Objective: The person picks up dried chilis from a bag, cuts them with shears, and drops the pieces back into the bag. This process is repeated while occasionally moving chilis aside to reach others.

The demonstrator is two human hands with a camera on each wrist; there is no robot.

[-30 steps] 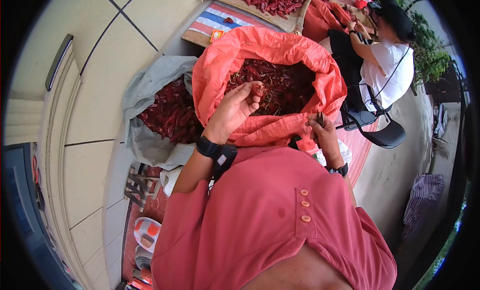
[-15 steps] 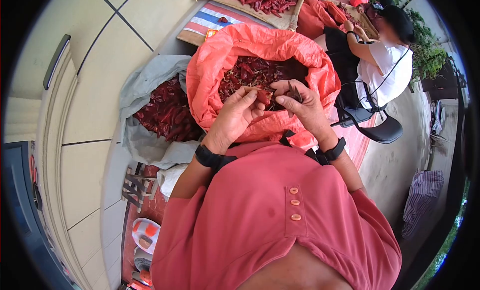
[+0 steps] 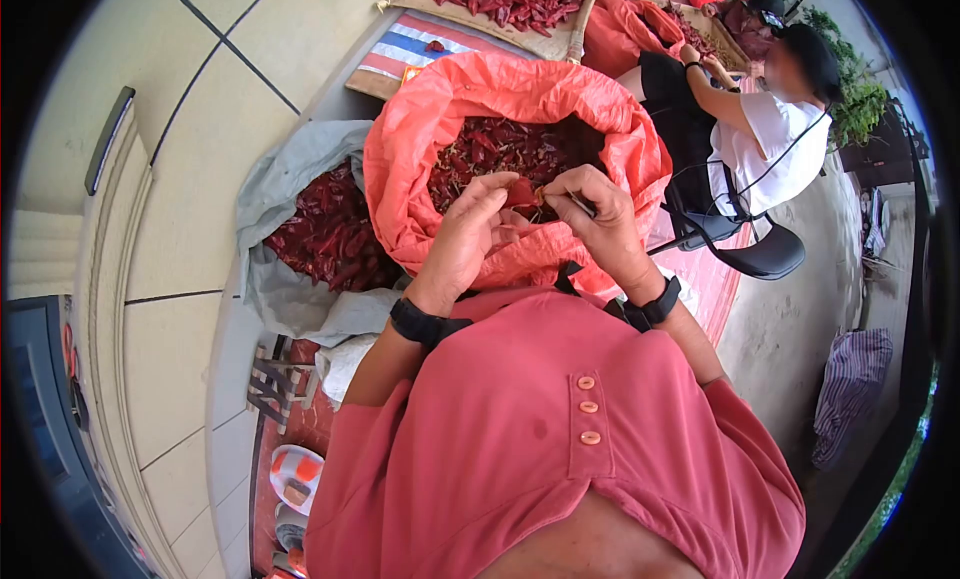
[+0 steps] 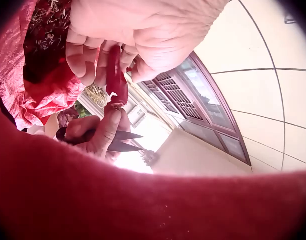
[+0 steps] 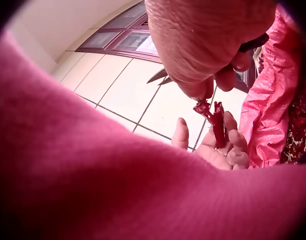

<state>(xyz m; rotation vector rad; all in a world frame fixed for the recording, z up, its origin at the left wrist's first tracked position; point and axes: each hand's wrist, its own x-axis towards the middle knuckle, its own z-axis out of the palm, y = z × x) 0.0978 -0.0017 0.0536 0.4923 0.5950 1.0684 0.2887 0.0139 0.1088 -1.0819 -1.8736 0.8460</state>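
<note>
My left hand [image 3: 462, 239] holds a dried red chili [image 4: 115, 80] between its fingers, low over the mouth of a red woven sack [image 3: 400, 169]. From the other side, the thumb and finger of my right hand [image 3: 603, 224] pinch the chili's stem end. A tear shows near that end in both wrist views. Tucked in the same right hand is a pair of scissors [image 4: 125, 141], its pointed blades sticking out past the thumb. Inside the sack lie many dried chilies [image 3: 500, 149] with pale stem bits among them.
A grey sack [image 3: 262, 204] full of red chilies stands at the left. Behind are a striped board [image 3: 420, 37] and a tray of chilies [image 3: 515, 1]. A person in a white top [image 3: 765, 134] sits on a black chair [image 3: 765, 254] at the right. A slatted stool [image 3: 278, 374] stands lower left.
My right hand, with the scissors, has come in from the sack's right rim to the chili and now pinches its stem end. The left hand keeps hold of the chili over the sack.
</note>
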